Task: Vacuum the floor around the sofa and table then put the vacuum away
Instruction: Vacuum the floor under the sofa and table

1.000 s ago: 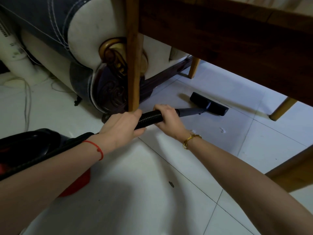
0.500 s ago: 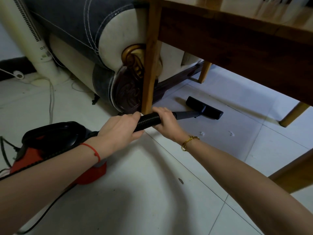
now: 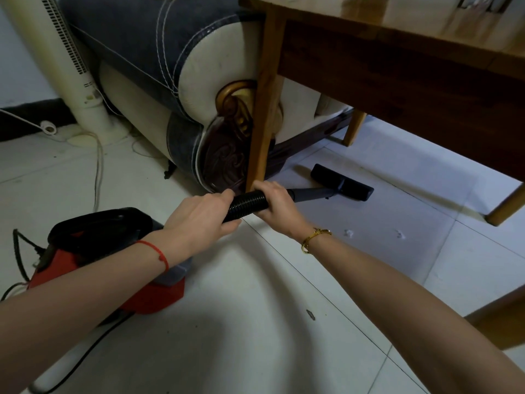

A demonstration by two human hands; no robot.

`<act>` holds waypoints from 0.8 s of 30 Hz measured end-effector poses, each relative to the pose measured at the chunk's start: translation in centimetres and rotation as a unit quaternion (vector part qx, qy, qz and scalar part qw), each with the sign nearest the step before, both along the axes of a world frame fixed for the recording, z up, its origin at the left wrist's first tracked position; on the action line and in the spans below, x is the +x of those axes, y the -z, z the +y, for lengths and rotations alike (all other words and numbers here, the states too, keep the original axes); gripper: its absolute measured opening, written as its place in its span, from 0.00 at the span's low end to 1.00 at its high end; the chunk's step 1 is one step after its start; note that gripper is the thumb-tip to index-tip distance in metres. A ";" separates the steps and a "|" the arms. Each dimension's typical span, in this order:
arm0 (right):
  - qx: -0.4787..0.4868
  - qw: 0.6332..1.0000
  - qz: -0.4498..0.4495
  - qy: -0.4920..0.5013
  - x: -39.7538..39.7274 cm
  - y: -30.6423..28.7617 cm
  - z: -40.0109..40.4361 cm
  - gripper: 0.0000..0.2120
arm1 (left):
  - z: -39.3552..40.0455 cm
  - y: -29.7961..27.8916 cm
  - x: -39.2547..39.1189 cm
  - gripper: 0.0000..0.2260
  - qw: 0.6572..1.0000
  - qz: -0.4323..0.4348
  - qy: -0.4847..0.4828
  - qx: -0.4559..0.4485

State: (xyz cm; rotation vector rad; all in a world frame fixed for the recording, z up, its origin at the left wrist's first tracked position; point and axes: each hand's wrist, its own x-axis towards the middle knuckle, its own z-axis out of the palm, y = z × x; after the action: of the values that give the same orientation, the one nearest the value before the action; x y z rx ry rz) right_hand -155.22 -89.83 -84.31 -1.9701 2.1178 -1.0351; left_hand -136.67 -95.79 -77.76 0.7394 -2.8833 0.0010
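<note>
A red and black vacuum body sits on the white tile floor at the left. Its black ribbed hose runs between my hands. My left hand grips the hose from behind, and my right hand grips it where it joins the grey wand. The black floor nozzle lies flat on the tiles under the wooden table. The sofa, blue with a white rolled arm, stands just behind the table's near leg.
A white tower fan stands at the back left with a white cord trailing over the floor. The vacuum's black cable runs toward the lower left. Small white scraps and a dark speck lie on the tiles. More table legs stand at right.
The view has risen and pulled back, so the tabletop and the whole vacuum body show. The nozzle has drawn slightly nearer under the table. Both hands keep their grip on the hose.
</note>
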 end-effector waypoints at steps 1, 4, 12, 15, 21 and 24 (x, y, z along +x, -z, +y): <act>0.002 1.000 0.002 0.001 -0.3 0.1 -0.2 0.11 | -0.1 0.1 -0.3 0.16 1.000 -0.001 -0.002 0.002; 0.007 1.000 0.013 0.003 -1.2 0.5 -0.8 0.10 | -0.6 0.6 -1.1 0.15 1.000 -0.001 -0.008 0.011; 0.027 0.999 0.043 0.005 -4.6 1.2 -2.3 0.11 | -2.3 2.1 -4.4 0.15 0.999 0.003 -0.010 0.047; 0.028 0.998 0.054 0.003 -6.4 1.2 -3.2 0.11 | -3.0 2.8 -6.5 0.15 0.998 0.003 -0.019 0.059; 0.045 0.998 0.050 0.013 -10.7 1.8 -4.7 0.08 | -5.0 3.7 -11.0 0.15 0.997 -0.005 -0.024 0.075; 0.050 0.998 0.027 0.007 -12.6 1.8 -5.5 0.11 | -6.1 4.2 -12.9 0.15 0.996 -0.005 -0.023 0.089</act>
State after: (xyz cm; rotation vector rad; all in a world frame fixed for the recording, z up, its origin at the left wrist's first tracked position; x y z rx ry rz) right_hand -167.79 -95.34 -86.13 -1.9596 2.1687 -0.8691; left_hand -149.58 -101.90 -81.99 0.8367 -2.9032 -0.2491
